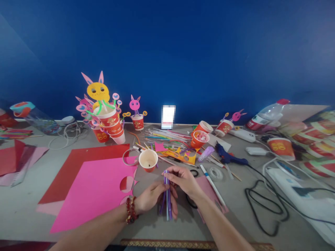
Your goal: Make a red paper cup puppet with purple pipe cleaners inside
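Note:
A small bundle of purple and pale straws [167,204] stands roughly upright between my hands near the table's front edge. My left hand [153,198], with red beads at the wrist, is wrapped round its middle, thumb in front. Fingers of my right hand [181,179] pinch the upper end of the bundle. Just beyond the hands sits an open paper cup [148,160] with a small dark spot inside. Black-handled scissors [193,201] are partly hidden beneath my right hand.
Pink paper [96,188] and red paper [65,177] lie left. Decorated cups [108,120] stand behind. Loose straws [167,135] and paper scraps [183,156] cover the middle. A blue glue gun [230,157], cables [261,205] and a white power strip [300,202] are right.

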A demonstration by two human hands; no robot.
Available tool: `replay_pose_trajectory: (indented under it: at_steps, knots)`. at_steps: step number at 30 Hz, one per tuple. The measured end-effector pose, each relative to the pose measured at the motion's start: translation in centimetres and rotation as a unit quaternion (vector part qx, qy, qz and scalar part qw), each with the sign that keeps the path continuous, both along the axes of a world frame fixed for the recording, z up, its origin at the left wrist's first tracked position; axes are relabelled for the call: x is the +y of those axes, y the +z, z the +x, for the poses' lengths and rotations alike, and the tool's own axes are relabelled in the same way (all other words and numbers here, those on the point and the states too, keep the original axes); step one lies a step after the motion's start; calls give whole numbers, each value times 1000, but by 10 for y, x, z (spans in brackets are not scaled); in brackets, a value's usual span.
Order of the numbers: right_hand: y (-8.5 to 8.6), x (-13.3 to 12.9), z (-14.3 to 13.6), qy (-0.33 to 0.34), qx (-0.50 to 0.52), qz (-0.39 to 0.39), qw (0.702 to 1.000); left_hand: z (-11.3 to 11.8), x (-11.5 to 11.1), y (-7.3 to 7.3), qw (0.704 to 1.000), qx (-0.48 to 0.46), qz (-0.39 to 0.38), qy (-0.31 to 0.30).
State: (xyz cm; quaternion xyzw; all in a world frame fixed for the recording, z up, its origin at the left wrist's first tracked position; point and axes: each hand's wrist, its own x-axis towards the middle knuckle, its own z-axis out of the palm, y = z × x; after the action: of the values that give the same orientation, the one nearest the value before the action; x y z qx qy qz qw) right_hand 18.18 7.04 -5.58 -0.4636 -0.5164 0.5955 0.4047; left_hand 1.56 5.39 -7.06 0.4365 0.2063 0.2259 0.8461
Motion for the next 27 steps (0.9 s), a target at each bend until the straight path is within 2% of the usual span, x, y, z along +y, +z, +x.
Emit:
replay_pose_trajectory:
  at_steps: [20, 27]
  knots:
    - [2, -1, 1, 3, 13, 5, 1000, -1, 0, -1, 999, -11, -27, -13]
    - [3, -2, 0, 3, 45, -35, 998, 2, 2, -2, 997, -22, -64, 27]
